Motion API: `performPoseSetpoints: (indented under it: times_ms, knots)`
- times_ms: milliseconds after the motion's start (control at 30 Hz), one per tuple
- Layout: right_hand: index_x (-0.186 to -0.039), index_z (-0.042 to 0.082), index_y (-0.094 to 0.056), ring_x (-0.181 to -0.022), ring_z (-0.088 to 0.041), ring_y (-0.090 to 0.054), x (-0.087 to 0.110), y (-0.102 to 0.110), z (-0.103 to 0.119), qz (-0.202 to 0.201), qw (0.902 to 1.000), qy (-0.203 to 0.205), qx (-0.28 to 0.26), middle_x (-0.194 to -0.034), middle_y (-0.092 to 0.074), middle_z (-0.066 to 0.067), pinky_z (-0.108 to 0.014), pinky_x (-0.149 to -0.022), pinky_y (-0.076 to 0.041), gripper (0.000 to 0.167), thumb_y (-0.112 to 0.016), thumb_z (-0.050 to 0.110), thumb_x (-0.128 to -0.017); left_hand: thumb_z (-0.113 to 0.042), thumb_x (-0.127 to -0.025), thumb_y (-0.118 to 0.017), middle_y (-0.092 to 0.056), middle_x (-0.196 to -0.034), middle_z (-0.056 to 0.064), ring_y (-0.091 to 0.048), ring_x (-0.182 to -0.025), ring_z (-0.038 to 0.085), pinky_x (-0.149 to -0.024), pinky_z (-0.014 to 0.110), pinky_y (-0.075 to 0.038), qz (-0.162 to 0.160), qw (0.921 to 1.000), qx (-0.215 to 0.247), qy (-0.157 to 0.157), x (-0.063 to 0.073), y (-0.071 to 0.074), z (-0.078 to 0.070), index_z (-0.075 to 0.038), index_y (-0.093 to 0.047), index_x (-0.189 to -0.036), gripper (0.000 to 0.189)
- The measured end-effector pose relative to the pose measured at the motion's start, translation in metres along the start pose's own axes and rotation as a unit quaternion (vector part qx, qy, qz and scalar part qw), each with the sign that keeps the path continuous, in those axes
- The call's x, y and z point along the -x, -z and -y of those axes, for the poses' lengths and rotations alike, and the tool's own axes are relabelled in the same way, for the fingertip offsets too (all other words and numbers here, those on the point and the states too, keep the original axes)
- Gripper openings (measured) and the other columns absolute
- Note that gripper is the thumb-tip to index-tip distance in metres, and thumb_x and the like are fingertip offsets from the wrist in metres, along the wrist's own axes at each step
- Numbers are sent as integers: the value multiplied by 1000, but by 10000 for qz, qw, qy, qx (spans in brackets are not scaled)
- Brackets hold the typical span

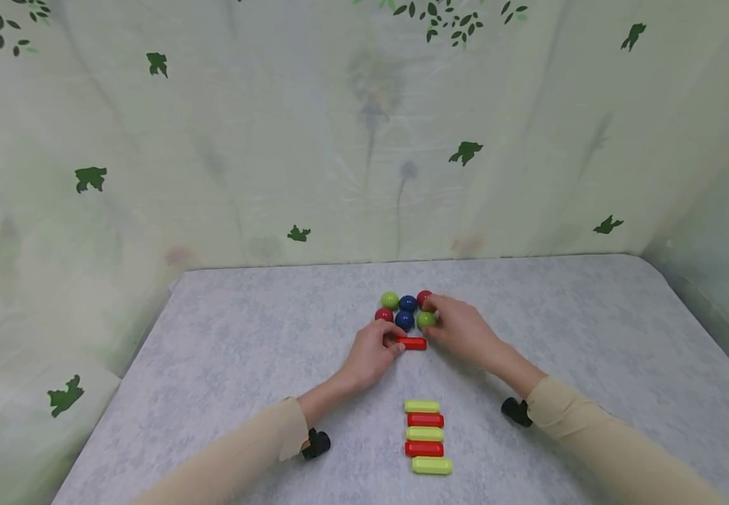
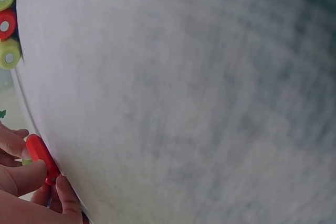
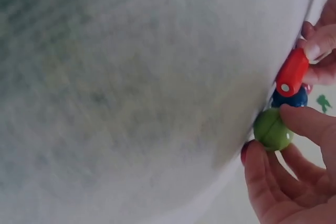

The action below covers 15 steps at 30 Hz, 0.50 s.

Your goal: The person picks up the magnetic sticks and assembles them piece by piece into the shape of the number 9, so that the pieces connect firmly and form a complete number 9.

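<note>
My left hand (image 1: 370,354) pinches one end of a red bar (image 1: 413,343), which lies crosswise just in front of a cluster of balls. A silvery dot shows on the bar's end in the right wrist view. Thumb and fingers of my right hand (image 1: 465,330) are around a green ball (image 3: 273,129) at the cluster's near right corner. Beside it are a blue ball (image 1: 405,320) and a red ball (image 1: 384,314). Behind these sit another green ball (image 1: 389,300), another blue ball (image 1: 408,303) and another red ball (image 1: 424,298), partly covered by my right hand.
Nearer to me, yellow-green bars (image 1: 424,434) and red bars (image 1: 424,449) alternate in a column on the grey mottled table (image 1: 244,330). A pale curtain (image 1: 313,140) with leaf prints hangs behind the table's far edge. Black wrist cameras (image 1: 317,444) sit under both forearms.
</note>
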State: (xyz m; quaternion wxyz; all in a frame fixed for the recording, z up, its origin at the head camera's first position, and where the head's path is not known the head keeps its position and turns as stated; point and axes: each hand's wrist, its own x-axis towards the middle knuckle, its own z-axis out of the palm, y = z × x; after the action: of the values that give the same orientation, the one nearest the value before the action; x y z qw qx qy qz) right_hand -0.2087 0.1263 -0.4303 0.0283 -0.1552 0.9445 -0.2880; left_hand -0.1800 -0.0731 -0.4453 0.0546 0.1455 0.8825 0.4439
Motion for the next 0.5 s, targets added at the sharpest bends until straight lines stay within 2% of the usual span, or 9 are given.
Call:
performPoseSetpoints:
  times_ms: [100, 300, 400, 500]
  knots:
    - [-112, 8, -63, -89, -20, -60, 5, 4, -3, 102, 9998, 0, -153, -101, -65, -2, -37, -79, -53, 29, -75, 15, -87, -2, -91, -67, -57, -92, 3, -53, -79, 17, -69, 28, -45, -29, 9999, 71, 109, 0, -2, 1, -5, -69, -107, 17]
    - [-126, 6, -63, -93, -18, -61, 21, 11, -12, 520, 9977, 111, -414, -108, -67, -2, -36, -81, -53, 37, -71, 14, -90, -3, -90, -69, -56, -88, 2, -53, -77, 18, -66, 27, -46, -65, 9996, 169, 237, 0, -3, 2, -6, -70, -106, 17]
    - [-125, 6, -65, -93, -17, -60, 27, 13, -14, 710, 9954, 186, -617, -107, -67, -1, -36, -82, -53, 37, -72, 12, -90, -4, -89, -69, -57, -87, 2, -53, -76, 18, -66, 27, -45, -101, 9993, 220, 272, -2, -3, 3, -7, -71, -104, 15]
    - [-122, 7, -67, -92, -17, -60, 31, 14, -14, 723, 9941, 248, -771, -104, -67, 1, -38, -83, -52, 34, -72, 11, -89, -3, -89, -70, -58, -87, 2, -53, -76, 18, -65, 28, -46, -145, 9992, 263, 276, -3, -3, 5, -7, -72, -103, 15]
